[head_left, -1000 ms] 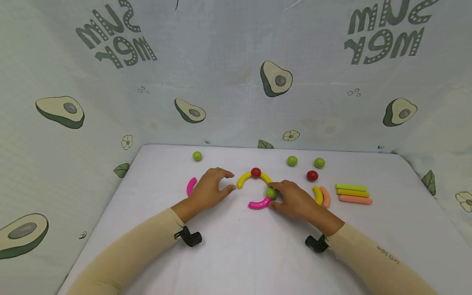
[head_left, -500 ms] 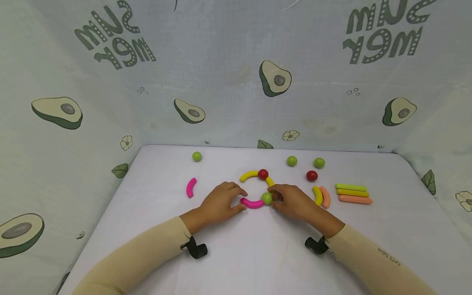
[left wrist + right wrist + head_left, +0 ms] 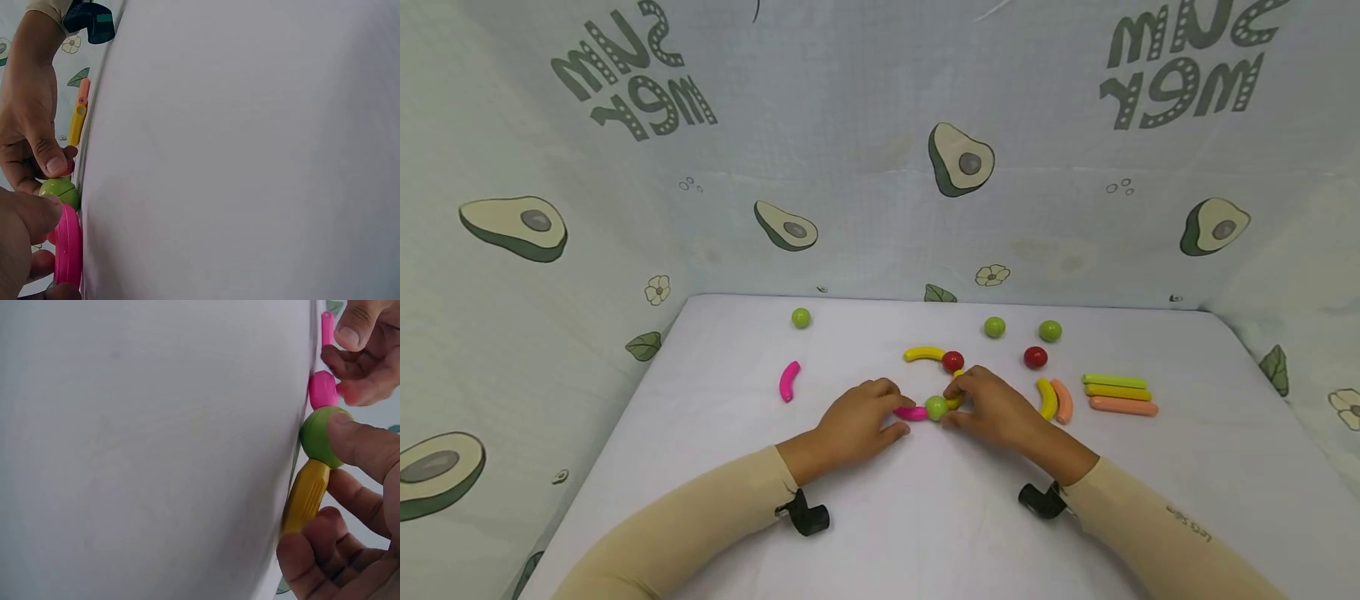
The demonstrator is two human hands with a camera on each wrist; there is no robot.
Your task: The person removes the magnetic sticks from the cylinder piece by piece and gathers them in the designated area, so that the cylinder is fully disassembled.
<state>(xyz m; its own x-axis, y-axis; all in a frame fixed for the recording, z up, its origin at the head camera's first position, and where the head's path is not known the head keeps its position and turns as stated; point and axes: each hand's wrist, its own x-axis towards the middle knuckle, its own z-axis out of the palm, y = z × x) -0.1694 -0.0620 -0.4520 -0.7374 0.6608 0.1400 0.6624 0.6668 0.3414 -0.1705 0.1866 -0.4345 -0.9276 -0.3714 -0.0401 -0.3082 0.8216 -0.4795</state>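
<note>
At the middle of the table a ring of magnetic toy pieces lies under both hands. My left hand (image 3: 857, 423) pinches the pink curved rod (image 3: 913, 413), which ends at a green ball (image 3: 936, 407). My right hand (image 3: 996, 408) holds that ball, its thumb on the ball in the right wrist view. Its other fingers sit around the yellow curved rod (image 3: 306, 497) joined to the ball's other side. In the head view the right fingers partly hide this rod. Farther back, a red ball (image 3: 952, 361) joins it to a second yellow curved rod (image 3: 924, 354), whose left end is free.
Another pink curved rod (image 3: 789, 381) lies to the left, a green ball (image 3: 801, 317) behind it. Right of the ring are a loose red ball (image 3: 1035, 357), two more green balls, a yellow curved rod (image 3: 1046, 398), an orange one (image 3: 1062, 401) and straight rods (image 3: 1120, 389).
My left hand has come right and nearer, onto the pink curved rod. The green ball and pink rod have shifted slightly left and nearer; the red ball and far yellow rod have swung right.
</note>
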